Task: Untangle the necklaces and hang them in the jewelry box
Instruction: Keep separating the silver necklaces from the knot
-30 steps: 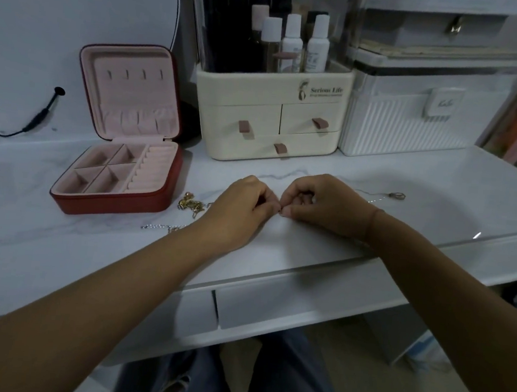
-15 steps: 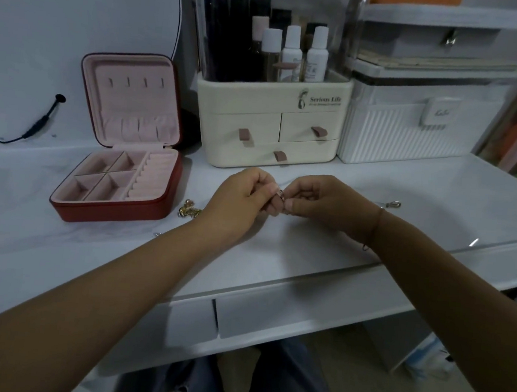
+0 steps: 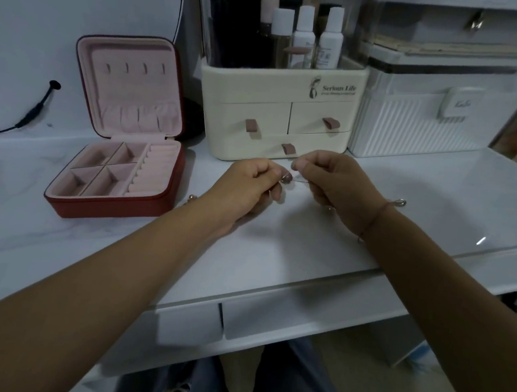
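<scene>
hands now lifted off surface [image 3: 308, 250], drawn apart. left hand [image 3: 248, 188] & right hand [image 3: 341, 184]: curled fingers [image 3: 266, 169] pinch thin necklace chain [image 3: 298, 181] btwn them, right of open jewelry box [image 3: 109, 204]. risk: hard tug tightens knot or snaps it.

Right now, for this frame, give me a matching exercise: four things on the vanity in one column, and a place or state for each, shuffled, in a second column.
Things
1. jewelry box
2. necklace chain
3. cream organizer
4. white ribbed case

Places or states
A. at the back right of the table
B. red, lid up, on the left
C. pinched between the left hand and the right hand
D. bottles standing in its top

Pairs: 1-B, 2-C, 3-D, 4-A
</scene>
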A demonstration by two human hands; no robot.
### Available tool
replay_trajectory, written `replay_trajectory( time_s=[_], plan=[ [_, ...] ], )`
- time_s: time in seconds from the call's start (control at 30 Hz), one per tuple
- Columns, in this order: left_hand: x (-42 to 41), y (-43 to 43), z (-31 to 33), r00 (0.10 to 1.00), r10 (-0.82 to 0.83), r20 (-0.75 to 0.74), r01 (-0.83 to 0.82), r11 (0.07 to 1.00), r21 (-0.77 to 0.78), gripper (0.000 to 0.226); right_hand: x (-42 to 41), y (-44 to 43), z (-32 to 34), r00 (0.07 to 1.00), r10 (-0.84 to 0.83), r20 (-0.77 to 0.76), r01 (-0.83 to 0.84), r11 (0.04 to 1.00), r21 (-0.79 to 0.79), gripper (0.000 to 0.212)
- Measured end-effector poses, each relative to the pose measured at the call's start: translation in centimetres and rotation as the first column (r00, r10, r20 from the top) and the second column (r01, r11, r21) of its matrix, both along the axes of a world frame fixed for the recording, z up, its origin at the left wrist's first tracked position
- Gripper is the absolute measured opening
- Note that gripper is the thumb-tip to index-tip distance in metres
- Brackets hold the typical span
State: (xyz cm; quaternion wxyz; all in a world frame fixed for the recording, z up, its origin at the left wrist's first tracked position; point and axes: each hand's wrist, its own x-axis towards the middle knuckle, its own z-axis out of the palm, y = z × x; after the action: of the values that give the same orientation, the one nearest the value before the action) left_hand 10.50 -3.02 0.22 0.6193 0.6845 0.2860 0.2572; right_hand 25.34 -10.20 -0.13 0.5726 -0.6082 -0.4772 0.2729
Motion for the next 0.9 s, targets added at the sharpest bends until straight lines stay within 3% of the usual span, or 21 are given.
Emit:
replay_trajectory(
  time_s=[0.23,0.47,0.67,0.77,0.9],
  plan=[
    [-0.3,-0.1,0.2,0.999,0.008,0.035,-0.012,0.993,0.118,0.014,-0.3,0.0,0.0,1.0,-0.015,-0.003,0.015,0.993,0.12,0.015],
    [-0.1,-0.3,0.3,0.996,0.057,0.063,-0.068,0.98,0.185,0.011,-1.0,-0.5,0.3,0.997,-0.017,0.073,0.004,0.986,0.166,0.015],
    [0.0,0.2,-0.1,0.992,0.122,0.03,-0.126,0.95,0.286,0.011,-1.1,-0.9,0.2,0.997,0.056,0.046,-0.064,0.979,0.192,0.012],
    [0.0,0.3,-0.1,0.989,0.134,0.055,-0.144,0.952,0.27,0.008,-1.2,-1.2,0.2,0.994,0.079,0.076,-0.092,0.978,0.189,0.022],
    [0.1,0.3,0.0,0.984,0.137,0.117,-0.161,0.958,0.236,0.005,-1.0,-0.9,-0.2,0.993,-0.075,0.095,0.063,0.99,0.125,0.037]
  ],
)
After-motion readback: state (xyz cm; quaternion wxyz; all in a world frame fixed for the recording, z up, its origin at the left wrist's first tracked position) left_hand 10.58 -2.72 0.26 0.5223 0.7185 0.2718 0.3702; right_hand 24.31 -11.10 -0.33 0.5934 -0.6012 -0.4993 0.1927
